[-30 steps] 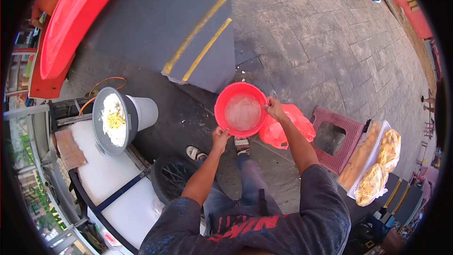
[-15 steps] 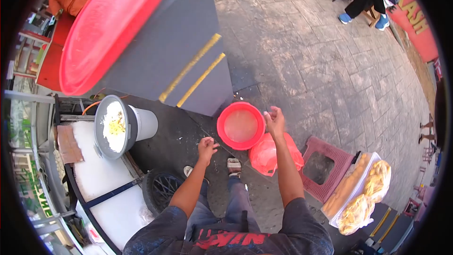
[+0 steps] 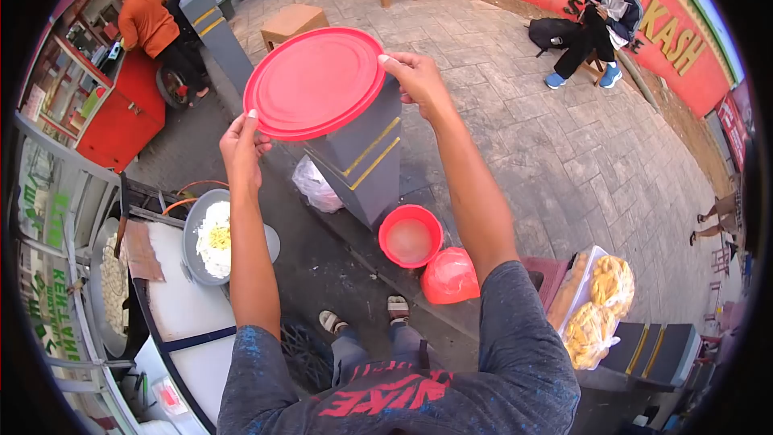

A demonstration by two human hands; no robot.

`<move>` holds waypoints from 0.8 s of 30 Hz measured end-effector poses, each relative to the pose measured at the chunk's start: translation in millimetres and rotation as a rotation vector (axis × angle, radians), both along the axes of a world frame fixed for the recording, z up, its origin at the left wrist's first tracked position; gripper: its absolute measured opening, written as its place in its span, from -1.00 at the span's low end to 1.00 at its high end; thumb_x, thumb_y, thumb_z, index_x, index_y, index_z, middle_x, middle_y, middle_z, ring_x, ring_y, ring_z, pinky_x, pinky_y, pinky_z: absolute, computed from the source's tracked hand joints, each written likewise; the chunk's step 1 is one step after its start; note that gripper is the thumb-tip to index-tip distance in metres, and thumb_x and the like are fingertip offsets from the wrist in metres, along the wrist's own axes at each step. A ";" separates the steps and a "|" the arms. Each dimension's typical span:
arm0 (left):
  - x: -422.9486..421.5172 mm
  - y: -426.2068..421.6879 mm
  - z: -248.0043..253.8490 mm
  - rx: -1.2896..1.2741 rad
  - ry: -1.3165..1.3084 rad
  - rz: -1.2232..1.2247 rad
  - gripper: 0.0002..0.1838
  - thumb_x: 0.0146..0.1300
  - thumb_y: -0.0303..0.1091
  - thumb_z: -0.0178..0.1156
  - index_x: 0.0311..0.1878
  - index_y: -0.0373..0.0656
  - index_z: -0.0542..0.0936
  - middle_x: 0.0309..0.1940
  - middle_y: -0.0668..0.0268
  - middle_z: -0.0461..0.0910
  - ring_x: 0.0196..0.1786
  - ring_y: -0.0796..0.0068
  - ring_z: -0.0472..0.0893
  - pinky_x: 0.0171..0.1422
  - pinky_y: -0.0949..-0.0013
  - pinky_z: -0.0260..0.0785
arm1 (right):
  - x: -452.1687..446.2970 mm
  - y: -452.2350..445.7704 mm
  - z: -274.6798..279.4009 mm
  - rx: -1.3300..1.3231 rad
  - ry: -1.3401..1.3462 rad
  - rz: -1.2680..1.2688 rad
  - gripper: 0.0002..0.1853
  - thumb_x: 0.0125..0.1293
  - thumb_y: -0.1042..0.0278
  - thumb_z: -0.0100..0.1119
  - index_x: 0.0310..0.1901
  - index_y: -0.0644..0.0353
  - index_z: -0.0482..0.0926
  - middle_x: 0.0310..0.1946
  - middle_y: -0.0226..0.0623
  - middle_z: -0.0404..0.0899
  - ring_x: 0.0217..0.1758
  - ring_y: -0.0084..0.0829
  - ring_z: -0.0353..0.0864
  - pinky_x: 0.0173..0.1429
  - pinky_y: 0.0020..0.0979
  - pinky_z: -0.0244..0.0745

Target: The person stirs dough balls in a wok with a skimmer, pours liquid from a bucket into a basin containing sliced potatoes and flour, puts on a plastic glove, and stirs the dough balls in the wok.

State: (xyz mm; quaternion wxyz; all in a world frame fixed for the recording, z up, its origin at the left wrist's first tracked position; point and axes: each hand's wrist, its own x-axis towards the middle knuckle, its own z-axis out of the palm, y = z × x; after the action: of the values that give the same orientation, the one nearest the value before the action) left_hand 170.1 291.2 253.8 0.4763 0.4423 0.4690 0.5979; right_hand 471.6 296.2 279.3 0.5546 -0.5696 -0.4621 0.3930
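A round red lid (image 3: pixel 316 80) lies on top of a grey post (image 3: pixel 362 165) with yellow stripes. My left hand (image 3: pixel 244 145) grips the lid's lower left rim, thumb on top. On the right rim, my right hand (image 3: pixel 415 80) pinches the edge between thumb and fingers. Below the post, a red bucket (image 3: pixel 410 237) of cloudy water stands on the ground, with a red plastic bag (image 3: pixel 450 276) touching its lower right side. A grey bowl (image 3: pixel 193 234) of white shreds with a yellow heap is left of my left forearm.
A cart (image 3: pixel 189 306) with a white top stands at the left. Bagged yellow food (image 3: pixel 600 306) sits at the right by a maroon stool (image 3: pixel 547 278). One person (image 3: pixel 153 28) in orange stands by a red cart; another (image 3: pixel 608 20) sits at the upper right.
Both hands have moved up from beside the bucket to the red lid and taken hold of its rim. The view has tilted up, showing more of the street.
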 end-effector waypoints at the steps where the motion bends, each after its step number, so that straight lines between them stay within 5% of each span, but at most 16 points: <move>1: 3.0 -2.6 3.3 0.036 -0.024 0.008 -0.59 0.31 -0.22 0.17 0.09 -0.34 0.49 -0.38 0.39 0.57 -0.52 0.70 0.50 -0.46 0.62 0.37 | 0.8 -2.1 1.0 -0.017 0.040 0.017 -0.59 0.14 0.07 0.30 -0.11 0.23 0.61 -0.46 -0.46 0.50 -0.52 -0.62 0.44 -0.49 -0.50 0.43; 5: 25.3 -31.8 9.6 0.146 -0.012 -0.069 -0.56 0.28 -0.38 0.19 0.19 -0.38 0.43 -0.35 0.35 0.62 -0.45 0.70 0.55 -0.41 0.63 0.41 | 18.4 -41.3 -0.2 0.069 0.476 0.144 -0.66 0.21 0.30 0.23 -0.01 0.27 0.55 -0.31 -0.30 0.61 -0.34 -0.49 0.61 -0.26 -0.41 0.62; 8: 66.0 -75.0 4.5 0.146 0.033 -0.244 -0.51 0.29 -0.37 0.20 0.22 -0.38 0.40 -0.32 0.31 0.62 -0.43 0.70 0.56 -0.40 0.62 0.41 | 67.6 -100.1 -33.4 0.143 0.668 0.336 -0.59 0.29 0.35 0.15 0.12 0.35 0.42 -0.04 -0.13 0.59 -0.05 -0.38 0.63 0.04 -0.32 0.58; 13: 85.0 -140.5 -78.1 0.056 0.188 -0.448 -0.48 0.35 -0.31 0.13 0.31 -0.33 0.31 -0.16 0.22 0.59 -0.41 0.64 0.57 -0.35 0.58 0.42 | 144.7 -228.3 -124.8 0.011 0.701 -0.034 -0.58 0.30 0.45 0.08 0.16 0.43 0.35 0.06 -0.05 0.53 0.06 -0.28 0.59 0.19 -0.28 0.51; 15: 64.0 -168.2 -159.5 -0.125 0.218 -0.463 -0.52 0.29 -0.32 0.20 0.21 -0.35 0.41 -0.27 0.26 0.63 -0.46 0.65 0.59 -0.36 0.55 0.42 | 162.1 -251.5 -169.0 -0.074 0.596 -0.159 -0.65 0.28 0.48 0.12 0.09 0.40 0.44 -0.05 -0.12 0.60 -0.04 -0.35 0.64 0.10 -0.35 0.55; 20: -49.7 -277.0 -389.8 -0.596 0.542 -0.374 -0.65 0.26 -0.34 0.17 0.07 -0.30 0.52 -0.43 0.27 0.64 -0.50 0.56 0.61 -0.35 0.46 0.43 | 112.4 -211.6 -311.5 -0.150 -0.189 -0.284 -0.73 0.18 0.50 0.23 -0.06 0.30 0.59 -0.38 -0.33 0.64 -0.33 -0.61 0.55 -0.19 -0.53 0.47; 22: -100.3 -326.6 -443.3 -0.719 0.637 -0.360 -0.65 0.25 -0.33 0.18 0.05 -0.32 0.53 -0.42 0.24 0.65 -0.49 0.55 0.61 -0.36 0.46 0.43 | 63.6 -201.4 -384.5 -0.096 -0.736 -0.348 -0.63 -0.03 0.49 0.31 -0.09 0.18 0.60 -0.23 -0.24 0.62 -0.19 -0.29 0.60 -0.10 -0.37 0.52; 24: -136.8 -369.2 -470.9 -0.854 0.625 -0.294 -0.66 0.25 -0.31 0.19 0.01 -0.33 0.55 -0.42 0.22 0.65 -0.49 0.54 0.61 -0.42 0.47 0.43 | 18.9 -203.6 -437.2 -0.053 -0.940 -0.150 -0.56 -0.09 0.47 0.30 -0.06 0.09 0.58 -0.06 -0.29 0.53 0.01 -0.18 0.50 -0.01 -0.22 0.48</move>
State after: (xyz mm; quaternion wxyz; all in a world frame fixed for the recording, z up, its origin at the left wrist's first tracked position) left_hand 33.3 -77.9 -217.1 0.5298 0.4271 0.7226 0.1216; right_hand 490.4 92.6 -158.0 0.2974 -0.7314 -0.6104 0.0632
